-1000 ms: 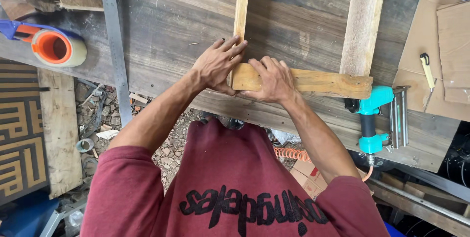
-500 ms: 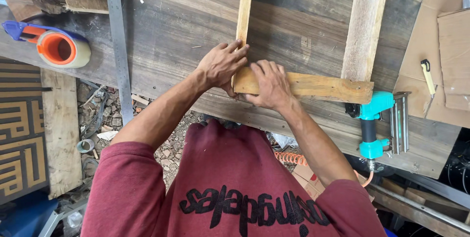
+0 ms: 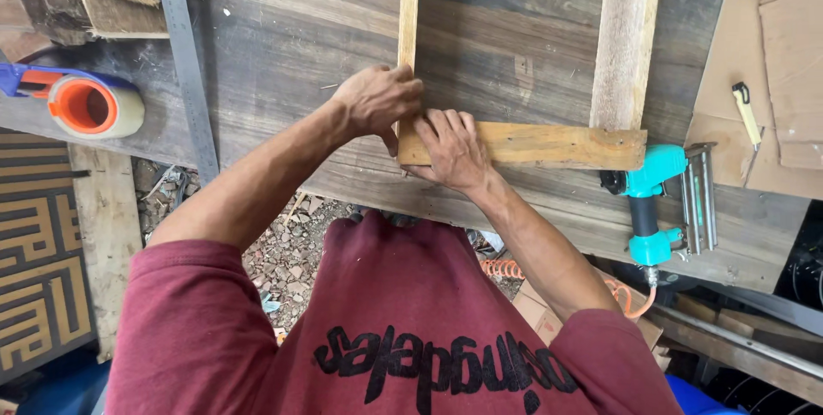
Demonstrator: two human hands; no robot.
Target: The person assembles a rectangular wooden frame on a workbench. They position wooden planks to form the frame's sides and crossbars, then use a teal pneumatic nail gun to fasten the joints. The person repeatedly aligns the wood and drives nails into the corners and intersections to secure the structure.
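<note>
A thin upright wooden slat (image 3: 409, 3) and a wider upright plank (image 3: 630, 38) lie on a dark wooden workbench (image 3: 291, 46). A short cross board (image 3: 557, 145) lies across their near ends. My left hand (image 3: 377, 98) is curled around the slat's lower end, right at the corner joint. My right hand (image 3: 450, 151) lies over the cross board's left end and holds it down, with its fingers pointing away from me. The two hands touch at the corner.
A teal pneumatic nail gun (image 3: 651, 201) lies right of the cross board, with an orange coiled hose (image 3: 506, 269) below. A tape dispenser (image 3: 86, 106) and a long metal ruler (image 3: 184, 63) are at left. Cardboard sheets (image 3: 771, 38) and a yellow utility knife (image 3: 746, 111) are at right.
My left hand's fingers, spread over the joint a second ago, have curled in around the slat's end. My right hand and the cross board have stayed in place.
</note>
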